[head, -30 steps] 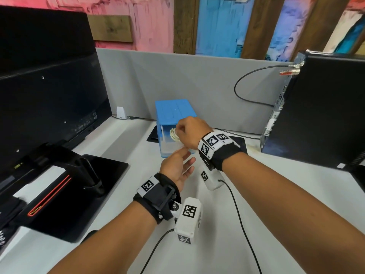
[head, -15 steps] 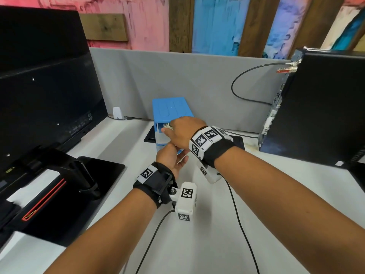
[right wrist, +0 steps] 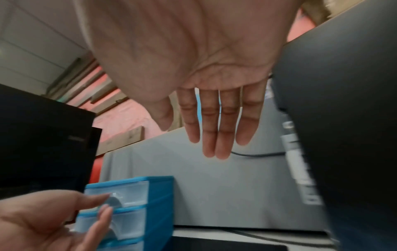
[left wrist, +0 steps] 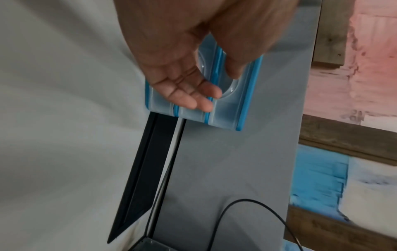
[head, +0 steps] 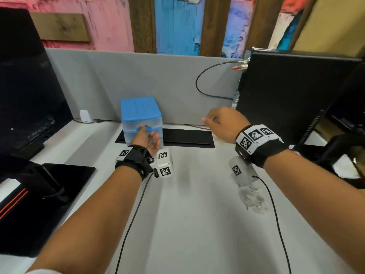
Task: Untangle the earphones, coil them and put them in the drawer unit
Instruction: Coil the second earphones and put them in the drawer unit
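The blue drawer unit (head: 141, 115) stands at the back of the desk with its translucent drawers pushed in. My left hand (head: 149, 133) reaches it, and straight fingers (left wrist: 199, 100) lie against the drawer fronts beside the round handle recess; the thumb is near the top drawer. My right hand (head: 215, 121) hovers off to the right of the unit, empty, with its fingers (right wrist: 214, 135) straight and together. In the right wrist view the drawer unit (right wrist: 159, 195) and left hand (right wrist: 53, 220) sit at the lower left. No earphones show in any view.
A black monitor (head: 29, 86) and its base (head: 59, 184) fill the left side. A black computer tower (head: 296, 99) stands on the right with a cable loop (head: 201, 86). A grey partition (head: 158, 80) and black cable slot (head: 189, 138) close the back of the white desk (head: 197, 224).
The right hand held the coiled white earphones at the open top drawer; it has since pulled away to the right, empty. The left hand has pushed the drawer in.
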{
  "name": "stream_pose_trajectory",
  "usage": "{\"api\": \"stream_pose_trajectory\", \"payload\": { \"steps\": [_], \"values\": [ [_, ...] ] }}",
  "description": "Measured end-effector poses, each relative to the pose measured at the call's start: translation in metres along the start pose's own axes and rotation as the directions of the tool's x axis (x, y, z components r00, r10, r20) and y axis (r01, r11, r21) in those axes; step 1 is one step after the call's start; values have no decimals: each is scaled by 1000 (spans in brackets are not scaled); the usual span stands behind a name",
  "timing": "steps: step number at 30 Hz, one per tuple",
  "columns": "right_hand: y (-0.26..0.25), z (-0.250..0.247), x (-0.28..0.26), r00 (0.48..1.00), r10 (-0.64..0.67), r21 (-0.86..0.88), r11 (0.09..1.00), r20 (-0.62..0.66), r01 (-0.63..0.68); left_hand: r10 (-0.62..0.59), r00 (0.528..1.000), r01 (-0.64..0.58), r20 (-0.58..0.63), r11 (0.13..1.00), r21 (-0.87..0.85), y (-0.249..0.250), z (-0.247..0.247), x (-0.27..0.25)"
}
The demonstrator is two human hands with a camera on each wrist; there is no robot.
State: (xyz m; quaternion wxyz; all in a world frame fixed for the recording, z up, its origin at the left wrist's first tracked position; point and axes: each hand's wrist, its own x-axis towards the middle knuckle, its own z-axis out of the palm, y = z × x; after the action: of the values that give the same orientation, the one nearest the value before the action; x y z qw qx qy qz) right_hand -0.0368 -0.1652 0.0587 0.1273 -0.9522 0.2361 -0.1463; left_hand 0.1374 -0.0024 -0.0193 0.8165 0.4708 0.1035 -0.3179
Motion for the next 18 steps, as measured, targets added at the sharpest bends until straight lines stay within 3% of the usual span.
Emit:
{"api": "stream_pose_trajectory", "payload": {
  "steps": [4,8,14,18],
  "values": [
    [56,-8,-28,985,131,94,985,113,-142,-10,1000,9,-25,999,-37,-10,1,2],
    [94,2,-54,951,231,23,970,206,-241,-15,1000,14,26,1000,26,-20,0,1],
    [110,35,-75,885,335,-132,942,324,-308,-44,998,40,37,994,104,-27,-5,-9],
    [107,41,-72,828,391,-82,916,402,-392,-36,999,36,-3,990,137,-26,-9,-13]
  ]
}}
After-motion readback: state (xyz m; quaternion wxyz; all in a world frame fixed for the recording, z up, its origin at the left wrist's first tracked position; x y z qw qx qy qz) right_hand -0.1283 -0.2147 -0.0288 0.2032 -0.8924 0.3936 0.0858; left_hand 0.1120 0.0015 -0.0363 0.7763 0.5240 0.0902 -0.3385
